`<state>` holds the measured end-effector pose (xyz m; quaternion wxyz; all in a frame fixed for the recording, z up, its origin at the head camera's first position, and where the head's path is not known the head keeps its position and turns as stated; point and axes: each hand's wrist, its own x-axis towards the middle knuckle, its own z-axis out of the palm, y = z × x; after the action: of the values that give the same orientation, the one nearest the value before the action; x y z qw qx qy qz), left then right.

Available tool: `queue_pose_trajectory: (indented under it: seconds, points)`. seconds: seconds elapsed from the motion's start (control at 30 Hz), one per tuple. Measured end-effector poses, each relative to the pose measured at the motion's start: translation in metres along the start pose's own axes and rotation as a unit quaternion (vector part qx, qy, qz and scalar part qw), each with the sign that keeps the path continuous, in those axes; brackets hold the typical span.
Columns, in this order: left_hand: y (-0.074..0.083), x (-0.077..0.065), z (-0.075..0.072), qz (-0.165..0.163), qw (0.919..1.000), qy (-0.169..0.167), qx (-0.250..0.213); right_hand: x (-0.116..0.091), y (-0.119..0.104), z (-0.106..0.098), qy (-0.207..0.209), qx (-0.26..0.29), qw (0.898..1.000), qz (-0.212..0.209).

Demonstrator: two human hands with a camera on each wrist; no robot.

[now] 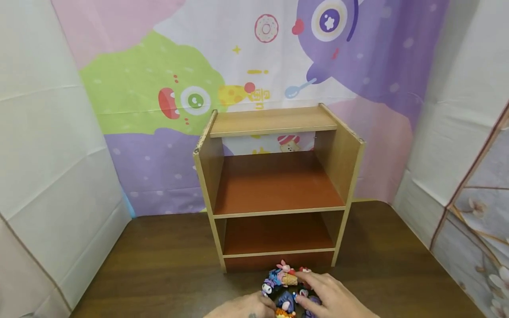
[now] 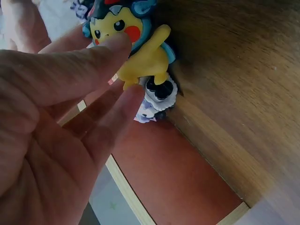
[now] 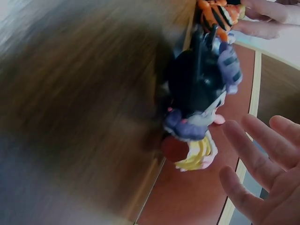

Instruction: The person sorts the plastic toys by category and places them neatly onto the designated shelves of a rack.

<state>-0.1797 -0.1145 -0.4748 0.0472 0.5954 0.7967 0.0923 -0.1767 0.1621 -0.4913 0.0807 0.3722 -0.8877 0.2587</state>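
Several small toy figurines stand crowded together on the table in front of the shelf. My left hand [image 1: 244, 307] is at the near left of the group. In the left wrist view its thumb and a finger pinch a yellow Pikachu figurine [image 2: 149, 63], and a black-and-white figurine [image 2: 161, 91] shows behind it. My right hand [image 1: 332, 296] reaches over the group's right side; in the right wrist view its fingers [image 3: 255, 145] are spread and relaxed, beside a dark-headed figurine [image 3: 194, 82] and a yellow-and-pink one [image 3: 201, 154]. An orange striped figurine [image 3: 218, 16] is near the left hand's fingers.
A wooden shelf unit [image 1: 278, 212] with reddish-brown boards stands just behind the figurines. The brown table [image 1: 159, 256] extends to both sides. A cartoon-printed cloth [image 1: 151, 88] hangs at the back, with pale cloth at either side.
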Motion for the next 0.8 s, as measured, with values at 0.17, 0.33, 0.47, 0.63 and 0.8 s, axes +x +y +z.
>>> queue_pose_trajectory:
  seconds: [0.17, 0.33, 0.47, 0.63, 0.8]
  points:
    - [0.000, 0.000, 0.004, 0.024, 0.9954, 0.028, 0.089, 0.006, -0.002, 0.003, 0.009, 0.008, 0.999, -0.047]
    - [-0.004, -0.002, 0.019, -0.020, 0.9953, 0.041, 0.086, 0.010, -0.006, 0.005, 0.012, -0.003, 0.997, -0.078]
    - [-0.007, -0.005, 0.033, -0.073, 0.9949, 0.041, 0.056, 0.010, -0.008, 0.011, -0.011, 0.031, 0.996, -0.086]
    - [-0.006, -0.011, 0.035, -0.091, 0.9906, 0.093, 0.044, 0.012, -0.003, 0.023, -0.019, 0.070, 0.992, -0.100]
    - [-0.002, -0.018, 0.025, -0.078, 0.9858, 0.145, 0.031, 0.012, 0.036, 0.066, -0.034, 0.061, 0.987, -0.146]
